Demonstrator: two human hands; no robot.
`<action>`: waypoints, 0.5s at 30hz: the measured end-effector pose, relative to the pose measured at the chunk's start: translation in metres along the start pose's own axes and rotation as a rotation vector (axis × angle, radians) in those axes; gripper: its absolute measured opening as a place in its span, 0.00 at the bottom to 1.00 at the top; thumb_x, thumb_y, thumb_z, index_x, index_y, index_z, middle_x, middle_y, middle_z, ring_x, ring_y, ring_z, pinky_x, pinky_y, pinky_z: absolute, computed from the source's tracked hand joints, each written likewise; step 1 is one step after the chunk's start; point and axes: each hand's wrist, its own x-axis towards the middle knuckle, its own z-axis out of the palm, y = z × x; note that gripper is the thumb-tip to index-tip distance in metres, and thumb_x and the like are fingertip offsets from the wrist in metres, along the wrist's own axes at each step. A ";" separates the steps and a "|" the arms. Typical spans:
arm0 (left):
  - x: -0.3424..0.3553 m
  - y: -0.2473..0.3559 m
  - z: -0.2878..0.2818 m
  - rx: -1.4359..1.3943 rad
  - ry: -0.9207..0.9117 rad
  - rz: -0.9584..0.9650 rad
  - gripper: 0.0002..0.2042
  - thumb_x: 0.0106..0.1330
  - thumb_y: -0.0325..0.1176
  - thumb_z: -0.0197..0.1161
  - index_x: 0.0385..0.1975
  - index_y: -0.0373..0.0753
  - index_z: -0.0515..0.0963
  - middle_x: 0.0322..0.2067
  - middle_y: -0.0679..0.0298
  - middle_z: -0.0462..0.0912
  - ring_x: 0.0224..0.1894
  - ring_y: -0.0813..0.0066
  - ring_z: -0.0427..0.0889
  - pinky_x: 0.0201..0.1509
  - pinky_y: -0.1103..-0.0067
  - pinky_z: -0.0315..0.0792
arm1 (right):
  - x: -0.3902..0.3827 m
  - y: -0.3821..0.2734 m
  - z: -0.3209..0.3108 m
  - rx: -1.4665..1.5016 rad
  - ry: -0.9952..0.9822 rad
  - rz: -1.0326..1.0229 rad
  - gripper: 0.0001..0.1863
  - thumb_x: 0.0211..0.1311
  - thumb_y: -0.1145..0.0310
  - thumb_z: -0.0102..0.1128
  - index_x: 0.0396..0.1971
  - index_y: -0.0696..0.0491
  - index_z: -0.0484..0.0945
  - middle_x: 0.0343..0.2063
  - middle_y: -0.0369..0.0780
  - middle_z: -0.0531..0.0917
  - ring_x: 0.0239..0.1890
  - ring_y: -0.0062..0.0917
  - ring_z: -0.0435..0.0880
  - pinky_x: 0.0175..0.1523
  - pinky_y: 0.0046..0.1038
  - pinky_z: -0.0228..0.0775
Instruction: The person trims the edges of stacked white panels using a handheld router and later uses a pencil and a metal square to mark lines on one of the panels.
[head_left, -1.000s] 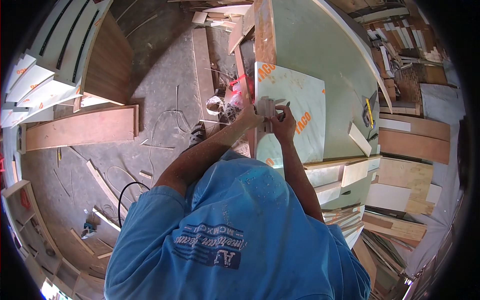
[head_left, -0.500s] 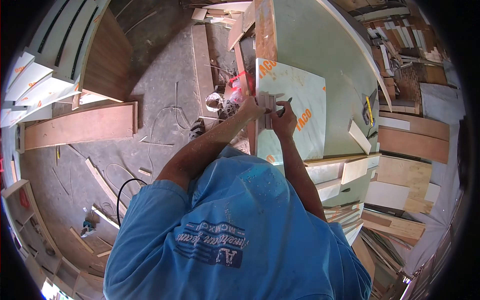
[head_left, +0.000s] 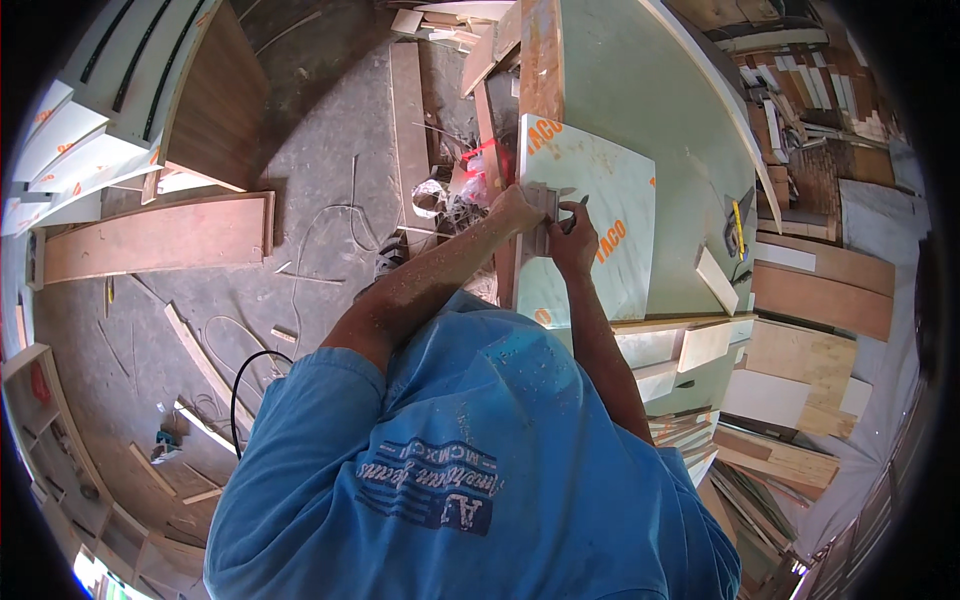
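Observation:
A marble-patterned white panel point(head_left: 605, 175) with orange printing lies flat in front of me, on a larger grey-green board point(head_left: 640, 75). At its left edge rests a small flat greyish-brown piece point(head_left: 536, 243); its exact kind is unclear. My left hand point(head_left: 514, 208) reaches in from the left and grips this piece, fingers closed over its side. Close by on the right, my right hand point(head_left: 573, 242) is closed around a slim dark pen or pencil point(head_left: 583, 201), knuckles near the piece. Parts of the piece are hidden by my fingers.
A yellow-handled tool point(head_left: 738, 228) and a small wood strip point(head_left: 717, 278) lie on the board to the right. Stacked panels point(head_left: 820, 285) stand beyond. Left, on the floor, are a long brown plank point(head_left: 160, 238), cords, offcuts and a teal power tool point(head_left: 166, 441).
The whole view has shifted slightly. My left hand sits a little farther right over the small piece; my right hand stays beside it with the pen or pencil.

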 end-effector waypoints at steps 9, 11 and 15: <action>-0.021 0.048 -0.014 0.033 -0.086 -0.135 0.35 0.45 0.46 0.76 0.54 0.36 0.79 0.46 0.49 0.87 0.50 0.58 0.87 0.55 0.67 0.80 | -0.002 0.025 -0.002 -0.016 -0.008 -0.055 0.19 0.55 0.70 0.74 0.47 0.50 0.80 0.21 0.37 0.83 0.23 0.26 0.83 0.32 0.32 0.74; -0.020 0.046 -0.014 0.019 -0.151 -0.155 0.36 0.45 0.46 0.76 0.56 0.36 0.78 0.47 0.51 0.87 0.50 0.59 0.87 0.55 0.67 0.80 | -0.002 0.025 -0.001 -0.023 -0.016 -0.059 0.19 0.55 0.69 0.73 0.47 0.50 0.79 0.21 0.37 0.83 0.23 0.25 0.83 0.32 0.32 0.74; -0.013 0.028 -0.003 -0.055 -0.100 -0.009 0.36 0.48 0.45 0.76 0.58 0.35 0.76 0.46 0.50 0.86 0.50 0.58 0.87 0.55 0.66 0.80 | -0.004 0.019 0.003 -0.044 0.013 -0.097 0.17 0.59 0.68 0.72 0.47 0.50 0.79 0.20 0.37 0.82 0.22 0.25 0.82 0.31 0.32 0.73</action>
